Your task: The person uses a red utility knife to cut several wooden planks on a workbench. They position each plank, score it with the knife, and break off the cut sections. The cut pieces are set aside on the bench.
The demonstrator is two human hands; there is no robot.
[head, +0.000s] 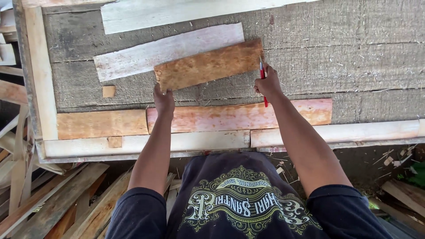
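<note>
A short brown wooden board [208, 65] lies tilted on a rough grey wooden worktop [345, 57]. My left hand [164, 101] grips its near left corner. My right hand [267, 84] holds a red pen [262, 75] upright, with the tip at the board's right end. Under the brown board lies a longer pale plank [146, 55], also tilted. A reddish plank [248, 116] runs along the worktop just below both hands.
A pale plank [177, 11] lies at the far edge. Light wood strips [133, 144] frame the worktop's left and near sides. A small wood block [108, 91] sits left. Scrap boards [53, 199] pile up on the ground lower left, more offcuts [405, 190] lower right.
</note>
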